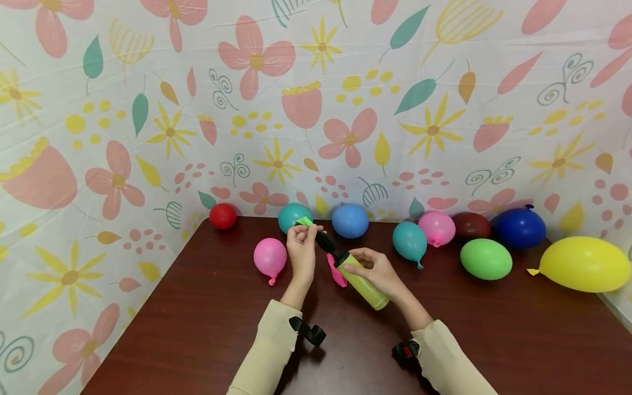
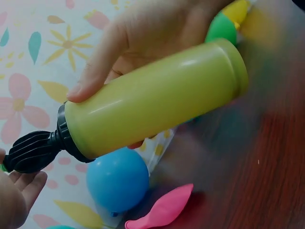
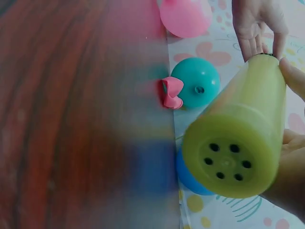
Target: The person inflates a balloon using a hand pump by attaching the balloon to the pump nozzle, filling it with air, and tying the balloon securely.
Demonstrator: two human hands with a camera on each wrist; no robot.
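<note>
My right hand (image 1: pixel 377 270) grips the yellow-green barrel of a balloon pump (image 1: pixel 364 286), thumb along its side. The pump is tilted, its black ribbed end (image 2: pixel 33 150) pointing up toward my left hand (image 1: pixel 302 249). With its fingertips my left hand pinches a bright green uninflated balloon (image 1: pixel 304 221) at that black end. How far the balloon's neck sits over the nozzle is hidden by the fingers. In the right wrist view, the pump's bottom (image 3: pixel 226 164) shows several dark holes. Behind the pump, a pink uninflated balloon (image 1: pixel 337 271) lies on the table.
Inflated balloons line the back of the brown table (image 1: pixel 197 329): red (image 1: pixel 223 216), teal (image 1: pixel 291 214) and light blue (image 1: pixel 350 221) among them. A pink balloon (image 1: pixel 270 257) lies left of my hands. Green (image 1: pixel 486 259) and large yellow (image 1: pixel 585 264) balloons lie right. Patterned cloth (image 1: pixel 306 137) hangs behind.
</note>
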